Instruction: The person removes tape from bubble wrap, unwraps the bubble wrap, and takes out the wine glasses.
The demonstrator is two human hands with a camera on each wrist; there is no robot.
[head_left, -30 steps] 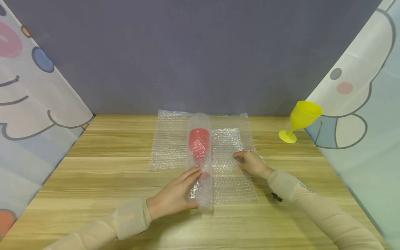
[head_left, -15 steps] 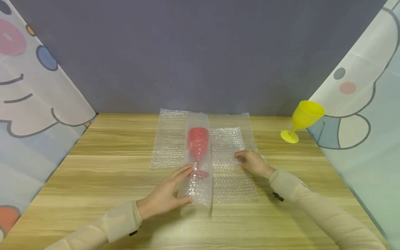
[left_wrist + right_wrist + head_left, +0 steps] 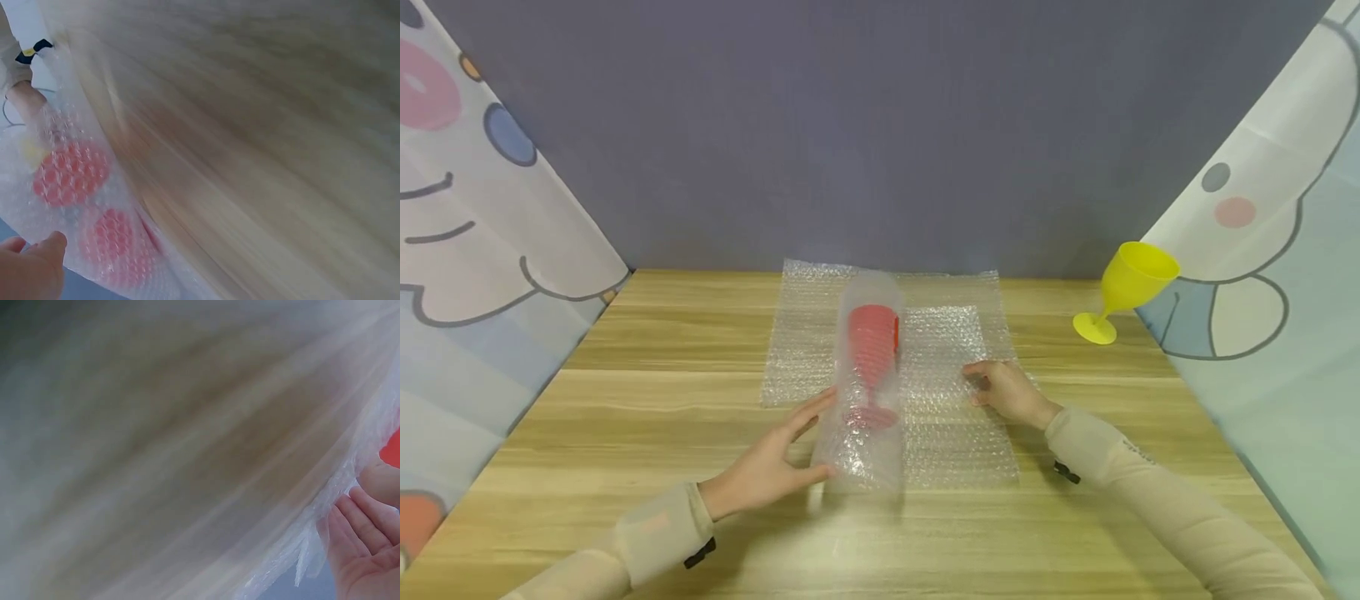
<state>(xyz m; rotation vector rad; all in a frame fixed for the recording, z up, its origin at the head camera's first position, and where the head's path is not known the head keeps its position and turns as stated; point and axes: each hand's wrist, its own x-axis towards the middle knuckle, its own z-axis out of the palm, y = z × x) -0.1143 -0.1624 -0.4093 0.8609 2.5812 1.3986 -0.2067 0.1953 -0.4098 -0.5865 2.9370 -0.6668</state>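
Observation:
A red goblet (image 3: 872, 337) lies on its side, its foot toward the front, covered by a fold of clear bubble wrap (image 3: 853, 458). A strip of the bowl's right side shows brighter red at the fold's edge. My left hand (image 3: 767, 467) is at the fold's left side, thumb and fingers spread and their tips right at the plastic. In the left wrist view the goblet (image 3: 72, 175) shows red through the bubbles beside that hand. My right hand (image 3: 1007, 392) rests on the flat wrap to the right, index finger and thumb apart.
Flat bubble wrap (image 3: 805, 333) spreads behind and to the right of the goblet on the wooden table (image 3: 662, 375). A yellow goblet (image 3: 1131, 279) stands at the back right. A grey wall (image 3: 880, 133) borders the table's back edge.
My left hand has moved left, off the fold's top to its left side. The fold now reaches farther left and the bowl's right side shows. My right hand has stayed put.

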